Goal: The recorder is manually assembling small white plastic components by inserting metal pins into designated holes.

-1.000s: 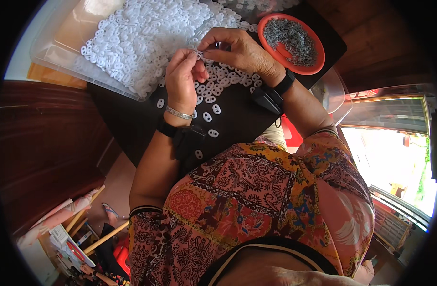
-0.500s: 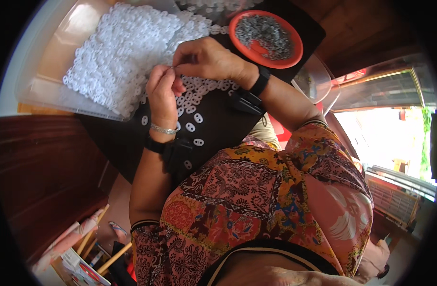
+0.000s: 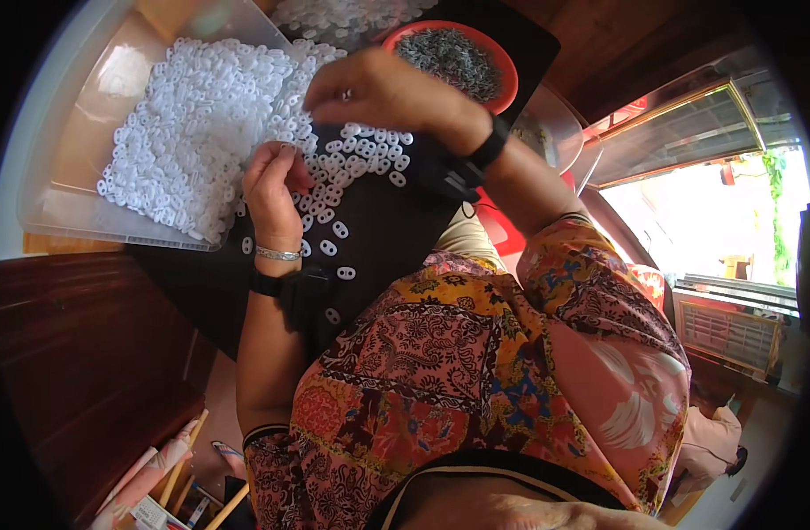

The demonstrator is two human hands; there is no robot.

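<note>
My left hand (image 3: 274,199) is over the dark table beside the loose white pieces. Its thumb and forefinger press together at the tips; what they pinch, if anything, is too small to make out. Farther off and to the right, my right hand (image 3: 391,93) hovers near the red dish, a little smeared by motion. Its fingers are curled closed, with a small pale glint between them that I cannot name. Small white oval two-hole plastic pieces (image 3: 362,161) lie scattered under and beside my hands. Small grey metal parts (image 3: 449,60) fill the red dish (image 3: 509,81), partly behind my right hand.
A clear plastic bin (image 3: 78,231) holds a big heap of white oval pieces (image 3: 188,132) at the left. More white pieces (image 3: 347,12) lie at the far edge. Below the dark table (image 3: 193,291), wooden sticks (image 3: 184,459) stand at lower left. A bright opening (image 3: 714,221) is at the right.
My hands were together at the fingertips; now they are apart. My right hand has lifted away from the left one, toward the dish. The whole view has shifted slightly.
</note>
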